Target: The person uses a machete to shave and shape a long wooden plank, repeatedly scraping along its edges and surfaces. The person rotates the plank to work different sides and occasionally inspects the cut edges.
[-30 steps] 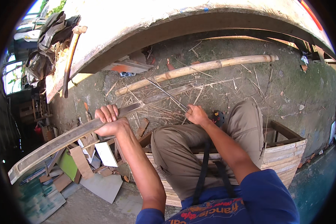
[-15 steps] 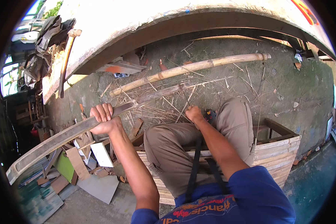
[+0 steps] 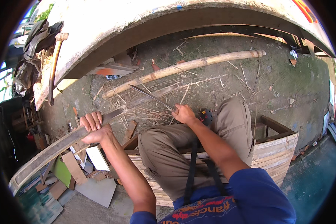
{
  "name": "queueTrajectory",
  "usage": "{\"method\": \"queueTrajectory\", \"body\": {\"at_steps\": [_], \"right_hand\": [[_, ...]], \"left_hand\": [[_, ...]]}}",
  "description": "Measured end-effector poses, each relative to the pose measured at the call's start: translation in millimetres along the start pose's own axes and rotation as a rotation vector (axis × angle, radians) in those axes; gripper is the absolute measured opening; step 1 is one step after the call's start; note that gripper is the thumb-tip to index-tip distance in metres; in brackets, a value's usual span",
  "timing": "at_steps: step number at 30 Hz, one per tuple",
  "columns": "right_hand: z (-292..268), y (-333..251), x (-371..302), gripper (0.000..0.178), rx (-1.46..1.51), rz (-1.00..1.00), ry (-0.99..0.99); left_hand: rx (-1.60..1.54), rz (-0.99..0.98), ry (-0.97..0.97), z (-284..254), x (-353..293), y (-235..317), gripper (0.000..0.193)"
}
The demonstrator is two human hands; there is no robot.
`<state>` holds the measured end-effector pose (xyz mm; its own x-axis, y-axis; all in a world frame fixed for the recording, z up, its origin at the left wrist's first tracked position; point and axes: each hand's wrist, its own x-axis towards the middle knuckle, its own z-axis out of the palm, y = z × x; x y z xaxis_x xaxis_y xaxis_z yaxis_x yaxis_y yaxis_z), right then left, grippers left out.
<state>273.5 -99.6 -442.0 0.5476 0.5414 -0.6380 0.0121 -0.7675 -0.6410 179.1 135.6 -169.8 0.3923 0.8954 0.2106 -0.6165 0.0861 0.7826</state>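
Observation:
My left hand [image 3: 95,127] is wrapped round a long split bamboo piece [image 3: 50,151], its hollow inner side turned up. The piece slants from the lower left to the middle of the floor, where its far end lies among shavings. My right hand [image 3: 184,114] is closed on the handle of a long thin-bladed knife [image 3: 153,96]. The blade points up and left and crosses over the bamboo near its far end; whether it touches cannot be made out. Beyond lies a second bamboo pole [image 3: 186,67] on the ground.
A pale-topped table [image 3: 100,26] spans the far side, with a wooden-handled hammer [image 3: 55,67] at its left edge. I sit on a slatted bamboo bench [image 3: 276,153]. Scrap boards [image 3: 97,190] are piled at the lower left. Loose bamboo slivers litter the concrete floor.
The knife has swung from pointing steeply up to lying across the bamboo, its tip now further left. My left hand and the bamboo sit slightly lower and more left in view.

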Motion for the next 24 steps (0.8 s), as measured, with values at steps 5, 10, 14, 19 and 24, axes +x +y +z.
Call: {"method": "queueTrajectory", "body": {"at_steps": [5, 10, 14, 19, 24], "right_hand": [[18, 62, 50, 0.037, -0.078, 0.068, 0.042], [0, 2, -1, 0.032, -0.029, -0.227, 0.056], [10, 82, 28, 0.032, -0.11, 0.23, 0.04], [21, 52, 26, 0.037, 0.079, 0.321, -0.097], [-13, 46, 4, 0.04, -0.165, 0.142, -0.123]], "left_hand": [[-0.006, -0.008, -0.053, 18, 7, -6, 0.044], [0.011, -0.009, -0.01, 10, 2, -6, 0.047], [-0.029, -0.035, -0.02, 1, 3, -5, 0.053], [0.107, -0.015, 0.114, 4, -23, -44, 0.059], [0.016, -0.023, 0.084, 17, -56, -40, 0.06]]}}
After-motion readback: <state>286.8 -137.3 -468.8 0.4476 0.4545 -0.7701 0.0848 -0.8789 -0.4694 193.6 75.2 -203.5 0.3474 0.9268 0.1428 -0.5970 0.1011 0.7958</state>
